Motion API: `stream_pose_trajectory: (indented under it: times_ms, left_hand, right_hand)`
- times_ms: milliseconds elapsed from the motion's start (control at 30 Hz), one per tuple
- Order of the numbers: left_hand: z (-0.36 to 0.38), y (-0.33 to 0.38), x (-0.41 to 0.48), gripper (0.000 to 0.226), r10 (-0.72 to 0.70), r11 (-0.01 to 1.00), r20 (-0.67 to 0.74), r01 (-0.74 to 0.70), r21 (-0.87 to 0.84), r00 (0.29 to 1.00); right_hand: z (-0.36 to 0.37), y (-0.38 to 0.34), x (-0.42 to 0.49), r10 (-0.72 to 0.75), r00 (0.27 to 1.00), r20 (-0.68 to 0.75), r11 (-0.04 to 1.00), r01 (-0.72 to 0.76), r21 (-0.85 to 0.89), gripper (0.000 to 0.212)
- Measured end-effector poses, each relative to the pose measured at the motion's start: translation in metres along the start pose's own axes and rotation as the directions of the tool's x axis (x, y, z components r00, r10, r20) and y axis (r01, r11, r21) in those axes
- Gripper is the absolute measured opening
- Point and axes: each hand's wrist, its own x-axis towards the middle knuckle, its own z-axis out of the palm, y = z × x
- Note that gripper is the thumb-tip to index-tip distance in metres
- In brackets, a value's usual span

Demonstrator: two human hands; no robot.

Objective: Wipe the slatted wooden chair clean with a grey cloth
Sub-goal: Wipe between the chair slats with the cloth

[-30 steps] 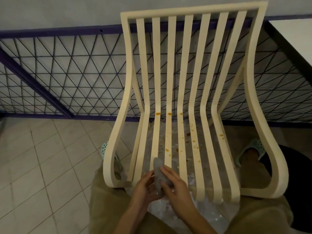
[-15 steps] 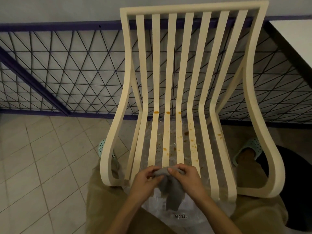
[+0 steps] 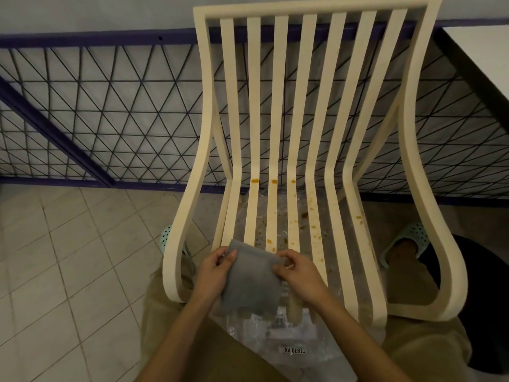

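**Cloth spread and ready, stains not yet wiped**

The grey cloth (image 3: 253, 282) was held open at the front edge of the seat, hanging as a flat sheet across the near ends of the left-hand slats. The left hand (image 3: 213, 274) pinched its upper left corner, with the thumb on top and the fingers curled beneath. The right hand (image 3: 298, 274) pinched the upper right edge in the same way. From this angle it was hard to tell whether the cloth rested on the wood or hung just in front of it.

The slatted wooden chair (image 3: 205, 133) stood facing the person, its back toward a metal lattice railing (image 3: 110, 119). Orange-brown stains (image 3: 255, 180) sat in a row at the bend where the seat meets the back. More spots were scattered down the middle and right-hand seat slats. A clear plastic sheet (image 3: 289, 351) lay beneath the seat and was speckled too.

By this evidence the wiping proper had hardly begun. No slat showed a cleaned streak, and every visible mark was beyond the cloth. The whole seat was left to do, and the back slats looked clean already.
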Motion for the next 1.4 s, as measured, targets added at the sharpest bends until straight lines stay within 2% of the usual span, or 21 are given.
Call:
stream_pose_trajectory:
  times_ms: [67, 133, 200, 300, 400, 467, 533, 633, 700, 767, 833, 933, 1033, 1100, 1167, 1300, 1400]
  left_hand:
    - [0.000, -0.010, 0.015, 0.021, -0.060, 0.994, -0.011, 0.061, 0.086, 0.998]
    - [0.002, -0.021, 0.028, 0.018, -0.104, 0.972, -0.033, 0.108, 0.206, 0.994]
    - [0.003, -0.028, 0.036, 0.014, -0.125, 0.960, -0.068, 0.138, 0.246, 0.990]
    - [0.003, -0.031, 0.043, 0.015, -0.111, 0.971, -0.095, 0.128, 0.201, 0.989]
    - [0.004, -0.031, 0.045, 0.020, -0.118, 0.973, -0.077, 0.131, 0.188, 0.990]
    - [0.006, -0.033, 0.045, 0.018, -0.138, 0.963, -0.038, 0.143, 0.229, 0.990]
    - [0.008, -0.037, 0.043, 0.015, -0.093, 0.954, -0.044, 0.102, 0.282, 0.995]
    - [0.006, -0.042, 0.041, 0.019, 0.039, 0.957, -0.168, 0.011, 0.291, 0.985]
    - [0.003, -0.045, 0.044, 0.019, 0.072, 0.956, -0.222, -0.004, 0.294, 0.972]
    - [0.000, -0.049, 0.049, 0.013, 0.097, 0.941, -0.307, 0.012, 0.337, 0.947]
    - [0.001, -0.051, 0.058, 0.014, 0.160, 0.930, -0.393, -0.005, 0.367, 0.905]
    - [0.009, -0.049, 0.083, 0.022, 0.168, 0.945, -0.414, -0.027, 0.327, 0.895]
    - [0.025, -0.053, 0.102, 0.028, 0.014, 0.964, -0.321, 0.073, 0.258, 0.947]
    - [0.031, -0.063, 0.107, 0.037, -0.040, 0.930, -0.348, 0.163, 0.331, 0.937]
    - [0.035, -0.070, 0.110, 0.043, -0.036, 0.895, -0.399, 0.207, 0.395, 0.916]
    - [0.037, -0.075, 0.116, 0.052, -0.042, 0.873, -0.416, 0.236, 0.427, 0.908]
    - [0.037, -0.081, 0.119, 0.053, -0.025, 0.856, -0.428, 0.240, 0.458, 0.903]
  right_hand:
    - [0.007, 0.003, 0.004, -0.094, 0.993, -0.066, 0.949, 0.069, -0.308, 0.040]
    - [0.020, 0.007, 0.003, -0.183, 0.983, -0.015, 0.901, 0.162, -0.403, 0.044]
    - [0.040, 0.014, 0.000, -0.191, 0.979, 0.067, 0.889, 0.201, -0.412, 0.046]
    - [0.068, 0.024, 0.001, -0.113, 0.990, 0.080, 0.918, 0.135, -0.374, 0.050]
    - [0.089, 0.025, 0.010, -0.053, 0.999, 0.006, 0.953, 0.053, -0.298, 0.034]
    - [0.098, 0.024, 0.018, 0.033, 0.999, -0.017, 0.976, -0.036, -0.216, 0.030]
    - [0.102, 0.025, 0.027, 0.124, 0.992, -0.020, 0.984, -0.125, -0.130, 0.031]
    - [0.107, 0.025, 0.044, 0.173, 0.984, -0.047, 0.984, -0.175, -0.042, 0.035]
    - [0.111, 0.023, 0.056, 0.213, 0.974, -0.076, 0.975, -0.207, 0.080, 0.036]
    - [0.116, 0.020, 0.069, 0.311, 0.945, -0.099, 0.930, -0.280, 0.239, 0.031]
    - [0.119, 0.020, 0.079, 0.369, 0.922, -0.119, 0.902, -0.324, 0.284, 0.023]
    - [0.123, 0.020, 0.092, 0.319, 0.929, -0.187, 0.924, -0.260, 0.280, 0.007]
    - [0.123, 0.015, 0.101, 0.251, 0.936, -0.247, 0.935, -0.168, 0.312, 0.006]
    - [0.123, 0.015, 0.108, 0.224, 0.934, -0.279, 0.944, -0.137, 0.301, 0.004]
    - [0.124, 0.018, 0.114, 0.194, 0.937, -0.291, 0.950, -0.105, 0.295, 0.004]
    - [0.128, 0.025, 0.120, 0.147, 0.925, -0.350, 0.968, -0.061, 0.245, 0.023]
    - [0.131, 0.025, 0.126, 0.152, 0.915, -0.374, 0.966, -0.057, 0.254, 0.026]
